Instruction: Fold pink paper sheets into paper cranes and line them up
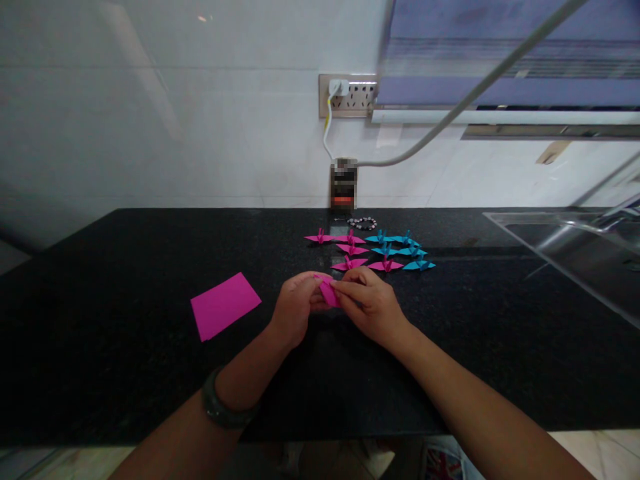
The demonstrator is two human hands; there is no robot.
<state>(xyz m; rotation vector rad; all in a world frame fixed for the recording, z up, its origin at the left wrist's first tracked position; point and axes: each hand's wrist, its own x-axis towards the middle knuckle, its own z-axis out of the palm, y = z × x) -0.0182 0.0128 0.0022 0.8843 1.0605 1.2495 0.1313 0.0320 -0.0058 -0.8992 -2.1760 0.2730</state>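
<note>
Between my two hands is a small folded piece of pink paper (329, 292), held just above the dark countertop. My left hand (296, 303) grips its left side, thumb on top and fingers curled behind. From the other side, my right hand (373, 300) pinches the paper's right edge between thumb and fingers. Just beyond my hands stand several folded paper cranes, pink ones (351, 249) on the left and blue ones (412, 251) mostly on the right. A stack of flat pink paper sheets (225, 305) lies to the left of my left hand.
A beaded bracelet (363, 223) lies behind the cranes on the black countertop (125, 267). Against the wall stands a small blurred device (344, 183), cabled to a wall socket (347, 95). A metal sink (590, 247) is set in at the right. The counter's front edge runs below my forearms.
</note>
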